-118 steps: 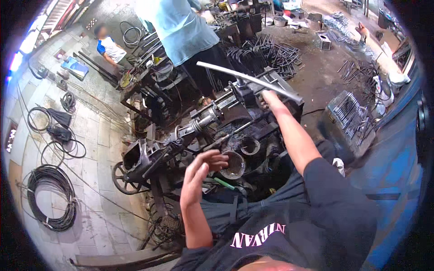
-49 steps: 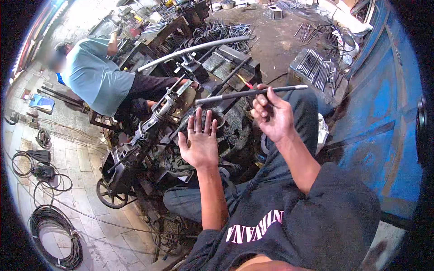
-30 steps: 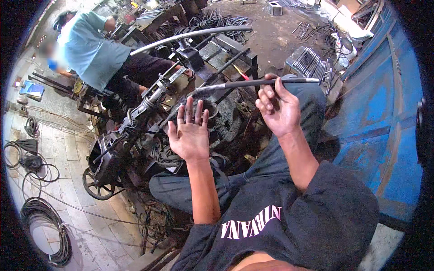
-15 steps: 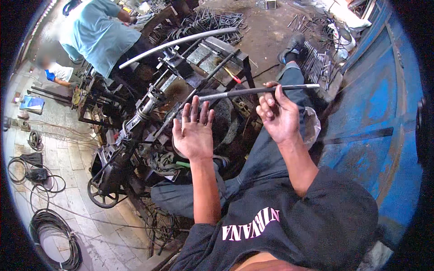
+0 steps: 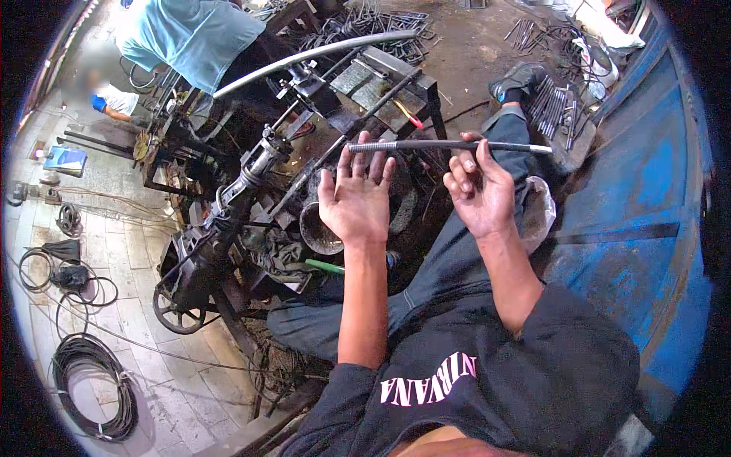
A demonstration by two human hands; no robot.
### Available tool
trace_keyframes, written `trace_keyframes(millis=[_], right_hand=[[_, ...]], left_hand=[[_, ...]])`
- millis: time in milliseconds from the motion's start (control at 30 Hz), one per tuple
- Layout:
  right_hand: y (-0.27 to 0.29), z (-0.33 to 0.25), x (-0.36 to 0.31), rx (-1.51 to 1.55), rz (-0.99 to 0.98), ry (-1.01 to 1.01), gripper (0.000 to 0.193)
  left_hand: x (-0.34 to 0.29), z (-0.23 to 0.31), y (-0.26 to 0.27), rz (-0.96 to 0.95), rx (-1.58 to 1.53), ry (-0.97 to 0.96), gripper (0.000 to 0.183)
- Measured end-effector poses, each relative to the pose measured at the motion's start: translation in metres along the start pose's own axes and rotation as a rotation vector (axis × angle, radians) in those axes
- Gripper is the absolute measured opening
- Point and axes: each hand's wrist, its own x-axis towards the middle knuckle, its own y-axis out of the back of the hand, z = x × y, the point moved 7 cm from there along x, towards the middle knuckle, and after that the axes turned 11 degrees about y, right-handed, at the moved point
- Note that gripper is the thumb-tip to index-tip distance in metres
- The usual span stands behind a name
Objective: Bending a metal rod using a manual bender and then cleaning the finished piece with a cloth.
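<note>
A dark metal rod (image 5: pixel 434 144) with a threaded left end and a bright right end lies nearly level in front of me. My right hand (image 5: pixel 483 186) pinches it between thumb and fingers, right of its middle. With palm up and fingers spread, my left hand (image 5: pixel 358 202) is under the threaded end; the rod crosses its fingers without being gripped. Beyond my hands stands a greasy metal machine (image 5: pixel 251 171) with a long pale curved bar (image 5: pixel 320 57) above it. A red-and-yellow handled tool (image 5: pixel 409 114) lies on the machine's plate.
Several finished-looking rods (image 5: pixel 554 114) lie in a row near my foot, beside a blue metal panel (image 5: pixel 624 198). Bent rods (image 5: pixel 373 34) are heaped at the back. A coil of black cable (image 5: pixel 95 388) rests on the tiled floor. A co-worker in a light blue shirt (image 5: pixel 190 38) bends at the far left.
The rod has tilted to nearly level, its threaded end now across my left fingers. Both hands have shifted slightly right in the picture, as has the whole scene.
</note>
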Motion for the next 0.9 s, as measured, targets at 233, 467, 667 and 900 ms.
trace_keyframes(millis=[233,467,667,900], right_hand=[[0.0,0.009,0.002,-0.012,-0.009,-0.013,0.031],[0.001,0.009,0.009,0.0,-0.006,-0.024,0.031],[0.012,-0.011,0.027,0.0,0.015,0.031,0.032],[0.047,-0.053,0.059,0.023,0.114,0.171,0.031]], left_hand=[[0.016,0.005,-0.032,-0.256,-0.208,0.052,0.07],[0.041,0.002,-0.044,-0.282,-0.229,0.077,0.073],[0.068,-0.027,-0.05,-0.291,-0.292,0.185,0.071],[0.118,-0.09,-0.036,-0.228,-0.333,0.316,0.074]])
